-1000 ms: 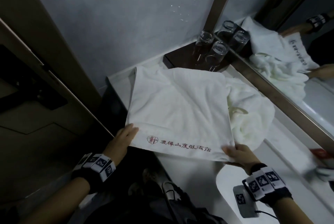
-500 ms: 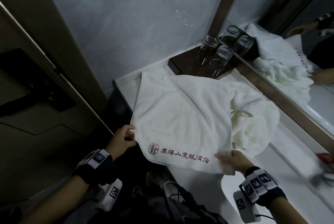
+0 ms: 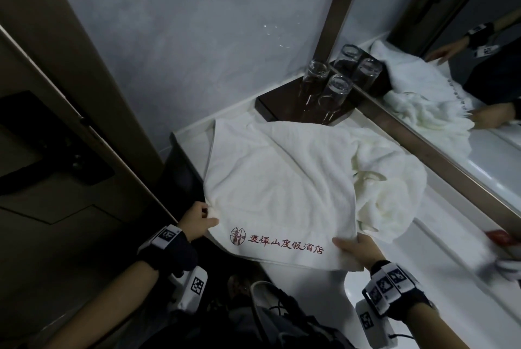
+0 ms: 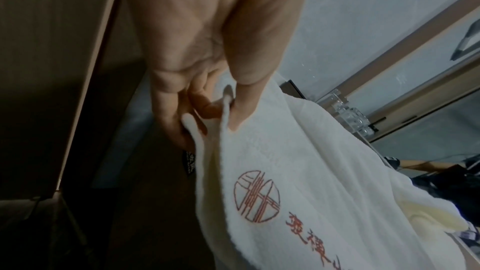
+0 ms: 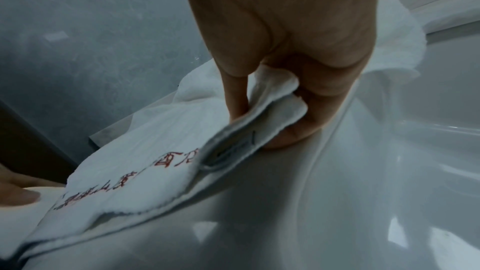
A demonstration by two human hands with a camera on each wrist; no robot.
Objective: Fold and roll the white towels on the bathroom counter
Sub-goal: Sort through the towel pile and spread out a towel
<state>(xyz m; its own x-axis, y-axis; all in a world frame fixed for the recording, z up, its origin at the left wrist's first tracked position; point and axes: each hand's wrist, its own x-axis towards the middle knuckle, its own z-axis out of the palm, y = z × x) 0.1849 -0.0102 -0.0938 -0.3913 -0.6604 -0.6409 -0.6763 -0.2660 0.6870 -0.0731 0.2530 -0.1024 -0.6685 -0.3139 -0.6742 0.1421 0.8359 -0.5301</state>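
A white towel with red embroidered lettering lies folded in two layers on the white counter, its lettered edge nearest me. My left hand pinches the towel's near left corner between thumb and fingers. My right hand pinches the near right corner, thumb on top and fingers underneath. A second white towel lies crumpled to the right, partly under the first.
Two upturned drinking glasses stand on a dark tray in the far corner against the mirror. The sink basin curves away beside my right hand. A wooden door frame runs along the left.
Both hands went from resting near the towel's front edge to pinching its two near corners. The towel has shifted slightly and wrinkled in the middle.
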